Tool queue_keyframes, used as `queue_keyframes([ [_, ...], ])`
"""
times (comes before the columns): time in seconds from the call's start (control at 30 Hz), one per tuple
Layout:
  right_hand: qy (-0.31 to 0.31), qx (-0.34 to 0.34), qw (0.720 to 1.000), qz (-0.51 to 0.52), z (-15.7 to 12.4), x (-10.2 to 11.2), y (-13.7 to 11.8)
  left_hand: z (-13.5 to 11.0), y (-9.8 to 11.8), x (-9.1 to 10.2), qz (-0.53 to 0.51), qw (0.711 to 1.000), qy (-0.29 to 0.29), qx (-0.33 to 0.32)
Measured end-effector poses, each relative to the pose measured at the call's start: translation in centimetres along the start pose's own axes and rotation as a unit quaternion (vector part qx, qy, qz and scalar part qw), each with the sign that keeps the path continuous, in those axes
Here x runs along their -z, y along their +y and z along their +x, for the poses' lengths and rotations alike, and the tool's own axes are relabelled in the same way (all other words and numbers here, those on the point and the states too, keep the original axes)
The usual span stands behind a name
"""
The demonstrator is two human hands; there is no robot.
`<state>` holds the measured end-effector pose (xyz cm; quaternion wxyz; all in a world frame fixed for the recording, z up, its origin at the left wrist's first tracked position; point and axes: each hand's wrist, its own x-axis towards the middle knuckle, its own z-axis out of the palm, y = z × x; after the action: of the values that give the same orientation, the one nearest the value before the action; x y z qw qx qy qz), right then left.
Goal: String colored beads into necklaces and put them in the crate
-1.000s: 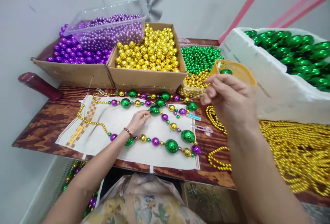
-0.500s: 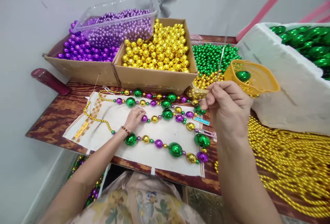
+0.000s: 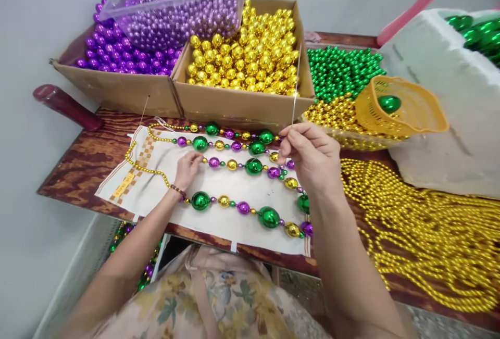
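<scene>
My left hand [image 3: 189,170] is closed in a pinch at the left end of a bead string [image 3: 232,165] of green, purple and gold beads, over the white cloth [image 3: 234,183]. My right hand [image 3: 312,157], raised over the cloth's right side, grips a long thin needle [image 3: 297,84] that points upward. My right hand and forearm hide some beads at the right. More strung beads [image 3: 242,208] lie in a loop on the cloth, joined at the left to a run of small gold beads [image 3: 150,171].
Behind stand a box of purple beads [image 3: 70,68], a box of gold beads [image 3: 234,102] and small green beads [image 3: 344,71]. A yellow basket [image 3: 429,120] holds a green bead. Gold bead strands [image 3: 422,224] cover the right side. A dark red bottle-like object [image 3: 68,107] lies left.
My right hand has moved left with the needle. My left hand has shifted slightly left, drawing the bead string's end along. The whole view has shifted a little.
</scene>
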<state>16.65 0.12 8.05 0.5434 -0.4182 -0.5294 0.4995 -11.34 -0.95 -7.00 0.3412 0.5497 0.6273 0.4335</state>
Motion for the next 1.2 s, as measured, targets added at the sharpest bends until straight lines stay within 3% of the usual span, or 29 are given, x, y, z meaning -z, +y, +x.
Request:
queue_keyframes([
  [0.23, -0.036, -0.046, 0.996, 0.069, -1.2, -1.4, 2.8, 1.8, -1.6, 4.7, -0.064, 0.991, 0.081, 0.082],
  [0.33, -0.049, -0.061, 0.995, 0.059, -1.6, -1.5, 3.9, 1.5, -1.9, 5.7, -0.084, 0.987, 0.094, 0.098],
  [0.67, -0.014, -0.164, 0.985, 0.048, -4.8, -2.7, 7.4, 1.9, -3.8, 5.5, -0.112, 0.971, 0.165, 0.131],
  [0.83, -0.069, -0.267, 0.961, 0.021, -7.2, -4.7, 10.1, 2.1, -4.2, 5.9, -0.103, 0.971, 0.162, 0.141],
  [1.0, -0.043, -0.242, 0.968, -0.050, -6.7, -5.2, 13.2, 1.9, -4.3, 6.3, -0.093, 0.973, 0.133, 0.163],
  [1.2, -0.007, -0.215, 0.974, -0.071, -5.2, -3.3, 14.0, 1.5, -4.1, 5.8, -0.055, 0.980, 0.080, 0.175],
])
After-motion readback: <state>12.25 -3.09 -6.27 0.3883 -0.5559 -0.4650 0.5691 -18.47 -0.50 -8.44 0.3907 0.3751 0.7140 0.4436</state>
